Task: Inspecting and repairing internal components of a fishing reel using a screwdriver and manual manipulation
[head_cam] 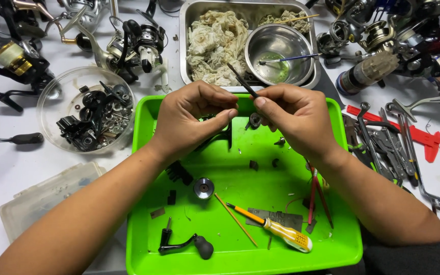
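Low in the frame, the green tray (143, 254) holds loose pieces: a black crank handle (184, 245), a yellow-handled screwdriver (276, 231), a round metal cap (203, 188); the reel looks well stripped, with nothing reassembled. At frame centre, left hand (189, 119) pinches a small dark part (253, 120), right hand (296, 117) closed on a thin dark brush (240, 79). Upper frame: steel bowl (279, 53), rags, whole reels (138, 43) waiting.

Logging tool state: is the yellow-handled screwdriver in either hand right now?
No. The yellow-handled screwdriver lies loose on the green tray, while the left hand and right hand pinch small parts above it.
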